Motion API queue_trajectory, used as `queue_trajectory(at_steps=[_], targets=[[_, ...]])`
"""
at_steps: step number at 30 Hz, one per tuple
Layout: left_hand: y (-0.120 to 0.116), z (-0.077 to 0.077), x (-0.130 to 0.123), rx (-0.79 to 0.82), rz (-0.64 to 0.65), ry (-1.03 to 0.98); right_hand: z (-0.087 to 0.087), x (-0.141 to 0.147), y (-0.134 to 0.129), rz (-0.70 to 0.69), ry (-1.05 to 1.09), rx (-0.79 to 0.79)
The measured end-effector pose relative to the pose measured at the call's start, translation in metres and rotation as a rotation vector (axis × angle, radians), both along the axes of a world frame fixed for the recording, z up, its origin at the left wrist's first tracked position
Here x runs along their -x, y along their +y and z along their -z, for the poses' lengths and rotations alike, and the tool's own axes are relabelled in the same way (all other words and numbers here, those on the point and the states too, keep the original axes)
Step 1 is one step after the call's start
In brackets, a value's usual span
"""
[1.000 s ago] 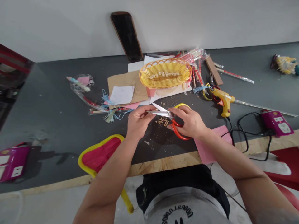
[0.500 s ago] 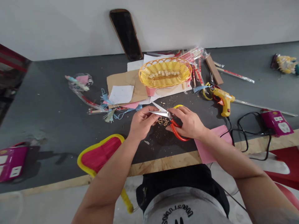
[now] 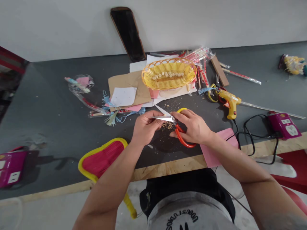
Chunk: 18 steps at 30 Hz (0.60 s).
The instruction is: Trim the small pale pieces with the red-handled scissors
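Well, starting far to the left of the left hand, a purple power socket box point(image 3: 14, 163) sits near the table edge. Nearer that hand, a pink fan with a yellow border point(image 3: 105, 156) lies partly behind the left forearm, and blue tassels point(image 3: 107, 101) rest beyond, left of the fingers. Further beyond the fingers is a sheet of brown paper point(image 3: 141, 80) with a white slip point(image 3: 124, 96) on top.

The left hand point(image 3: 146, 127) pinches a small pale piece point(image 3: 165, 115) between thumb and fingers, right at the parted blades of the scissors point(image 3: 173, 118). Those blades point toward the left hand; their red and yellow handles lie in the grip of the right hand point(image 3: 195, 127). Between the hands, below the blades, small tan bits point(image 3: 167, 125) are scattered on the table. A yellow woven basket point(image 3: 172, 66) stands beyond both hands, holding a row of pale pieces.

Pink paper point(image 3: 208, 153) lies beneath the right wrist; a yellow glue gun point(image 3: 230, 101) rests beyond and right of that hand.
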State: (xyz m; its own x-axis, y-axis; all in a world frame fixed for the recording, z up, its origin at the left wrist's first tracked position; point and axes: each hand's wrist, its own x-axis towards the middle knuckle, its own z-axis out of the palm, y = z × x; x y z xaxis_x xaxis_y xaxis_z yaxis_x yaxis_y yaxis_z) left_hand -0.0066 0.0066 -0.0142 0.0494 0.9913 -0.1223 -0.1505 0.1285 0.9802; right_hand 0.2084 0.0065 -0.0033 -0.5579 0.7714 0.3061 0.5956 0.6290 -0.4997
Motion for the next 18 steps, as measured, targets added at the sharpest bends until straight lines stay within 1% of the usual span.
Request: queue_trajectory(at_steps=[4, 12, 14, 18], targets=[[0.0, 0.001, 0.0, 0.01, 0.007, 0.014, 0.0, 0.001, -0.001, -0.001, -0.002, 0.001], [0.0, -0.011, -0.004, 0.024, 0.001, -0.07, -0.002, 0.001, -0.004, 0.048, -0.07, -0.04], [0.0, -0.011, -0.003, 0.017, 0.006, -0.062, -0.002, 0.001, -0.005, 0.06, -0.079, -0.048], [0.0, -0.005, 0.0, -0.025, 0.015, -0.033, -0.002, 0.002, -0.004, 0.06, -0.061, -0.054]])
